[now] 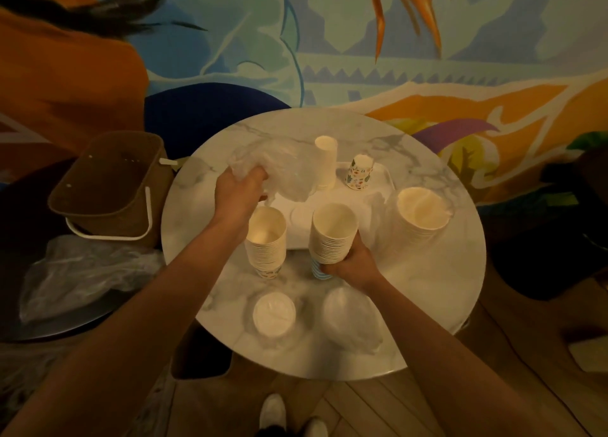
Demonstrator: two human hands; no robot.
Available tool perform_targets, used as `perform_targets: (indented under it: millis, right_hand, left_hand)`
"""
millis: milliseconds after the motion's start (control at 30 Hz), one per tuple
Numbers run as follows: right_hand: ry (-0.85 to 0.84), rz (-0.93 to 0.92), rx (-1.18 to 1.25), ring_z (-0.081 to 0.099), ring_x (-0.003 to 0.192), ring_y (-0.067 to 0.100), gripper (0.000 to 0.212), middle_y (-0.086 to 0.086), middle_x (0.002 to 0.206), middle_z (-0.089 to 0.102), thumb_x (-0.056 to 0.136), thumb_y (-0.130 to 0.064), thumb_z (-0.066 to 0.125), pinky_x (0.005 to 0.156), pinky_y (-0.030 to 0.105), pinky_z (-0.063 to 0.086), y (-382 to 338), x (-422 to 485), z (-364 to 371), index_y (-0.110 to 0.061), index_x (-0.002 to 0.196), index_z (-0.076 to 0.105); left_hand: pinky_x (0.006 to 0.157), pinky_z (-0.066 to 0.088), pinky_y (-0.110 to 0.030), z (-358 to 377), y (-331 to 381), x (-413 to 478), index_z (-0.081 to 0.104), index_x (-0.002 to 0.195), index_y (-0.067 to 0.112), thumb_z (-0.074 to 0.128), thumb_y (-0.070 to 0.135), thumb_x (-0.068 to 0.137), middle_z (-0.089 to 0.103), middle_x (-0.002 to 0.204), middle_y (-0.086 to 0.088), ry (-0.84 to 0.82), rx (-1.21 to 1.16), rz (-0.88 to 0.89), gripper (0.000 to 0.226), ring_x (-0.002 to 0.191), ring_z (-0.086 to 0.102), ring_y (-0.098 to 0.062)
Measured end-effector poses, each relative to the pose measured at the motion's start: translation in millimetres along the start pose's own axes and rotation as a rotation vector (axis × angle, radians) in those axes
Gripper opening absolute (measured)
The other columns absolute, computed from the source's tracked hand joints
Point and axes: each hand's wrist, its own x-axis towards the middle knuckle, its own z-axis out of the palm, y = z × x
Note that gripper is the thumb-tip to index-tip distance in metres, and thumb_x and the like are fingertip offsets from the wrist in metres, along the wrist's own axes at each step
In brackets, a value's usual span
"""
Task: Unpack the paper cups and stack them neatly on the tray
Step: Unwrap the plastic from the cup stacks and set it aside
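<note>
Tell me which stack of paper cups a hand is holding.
The white paper-cup stack with a blue-striped bottom cup, gripped by the right hand; the left hand grips only crumpled clear plastic wrap.

Left arm: bare, stretched forward from the lower left, ended at the left edge of the tray (342, 199).
Left hand (241, 190): back upward, fingers curled tight, gripped crumpled plastic wrap (279, 170) over the tray's far-left part.
Right arm: bare, reached in from the lower right toward the tray's near edge.
Right hand (350, 264): fingers wrapped round the lower part of an upright cup stack (334, 232), at the tray's near edge.
</note>
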Motion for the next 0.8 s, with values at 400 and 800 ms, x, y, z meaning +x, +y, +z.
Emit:
perform_targets:
  millis: [400, 800]
  right_hand:
    - [0.042, -0.229, -0.078, 0.041, 0.123, 0.01, 0.113, -0.003, 0.135, 0.042, 0.044, -0.024, 0.094, 0.102, 0.025, 0.036, -44, -6, -20, -0.021, 0.137, 0.032]
    - [-0.118, -0.442, -0.106, 0.032, 0.133, 0.008, 0.081, -0.001, 0.147, 0.035, 0.078, -0.04, 0.072, 0.103, 0.021, 0.027, -155, -22, 29, -0.02, 0.143, 0.029]
  left_hand:
    - [0.06, 0.049, -0.018, -5, -9, -6, 0.061, 0.119, 0.016, 0.06, 0.017, 0.085, 0.068, 0.107, 0.002, 0.019, 0.01, 0.014, 0.034, 0.092, 0.064, -0.01]
    - [0.086, 0.052, -0.035, -51, -9, -30, 0.048, 0.13, 0.023, 0.058, 0.002, 0.081, 0.059, 0.123, -0.003, -0.082, 0.024, 0.043, 0.055, 0.108, 0.058, -0.019]
